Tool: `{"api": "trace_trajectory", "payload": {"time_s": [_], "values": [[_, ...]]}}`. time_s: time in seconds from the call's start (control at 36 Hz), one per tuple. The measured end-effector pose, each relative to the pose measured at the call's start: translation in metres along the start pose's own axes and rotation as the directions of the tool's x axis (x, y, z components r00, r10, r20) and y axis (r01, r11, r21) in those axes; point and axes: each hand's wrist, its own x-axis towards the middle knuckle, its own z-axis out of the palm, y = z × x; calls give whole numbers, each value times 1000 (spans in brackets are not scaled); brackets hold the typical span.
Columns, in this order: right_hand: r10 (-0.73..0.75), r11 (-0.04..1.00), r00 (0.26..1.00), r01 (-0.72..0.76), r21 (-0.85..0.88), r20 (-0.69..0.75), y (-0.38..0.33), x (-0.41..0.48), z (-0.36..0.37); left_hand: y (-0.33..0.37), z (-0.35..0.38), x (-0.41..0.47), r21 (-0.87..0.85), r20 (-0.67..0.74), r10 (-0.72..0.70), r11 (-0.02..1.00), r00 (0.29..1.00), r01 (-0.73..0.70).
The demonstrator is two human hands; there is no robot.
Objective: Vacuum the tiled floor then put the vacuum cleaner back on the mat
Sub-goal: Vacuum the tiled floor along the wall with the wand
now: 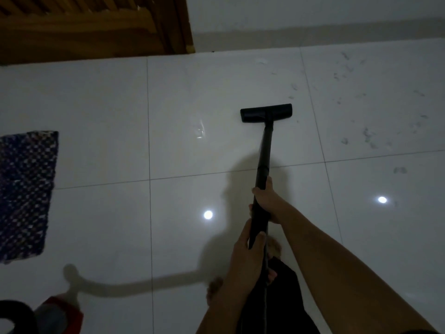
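The glossy white tiled floor (101, 104) carries dark specks of dirt (368, 136) on the right-hand tiles, off to the side of the nozzle; a straight stroke would likely miss them. The blue patterned mat (26, 189) lies well apart at the left. The red and grey vacuum cleaner (57, 314) sits at the lower left, and a hard tug might drag or tip it. Its black wand (265, 150) slants down to a flat floor head (266, 113) resting on a tile. The right hand (266, 203) grips the wand nearer the head, the left hand (248, 247) wraps it behind
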Motion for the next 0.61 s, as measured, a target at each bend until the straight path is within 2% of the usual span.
{"api": "trace_trajectory", "payload": {"time_s": [0.22, 0.39, 0.61], "values": [[-15, 1000, 999, 15, -9, 28, -56, 28, -12, 49, 6, 42, 15, -21, 32, 999, 999, -32], [13, 999, 999, -11, -39, 47, -99, 44, -33, 83, 28, 67, -99, -46, 7, 995, 999, -11], [9, 996, 996, -1, -92, 84, -144, 64, -51, 116, 42, 102, -137, -90, -45, 990, 995, 32]]}}
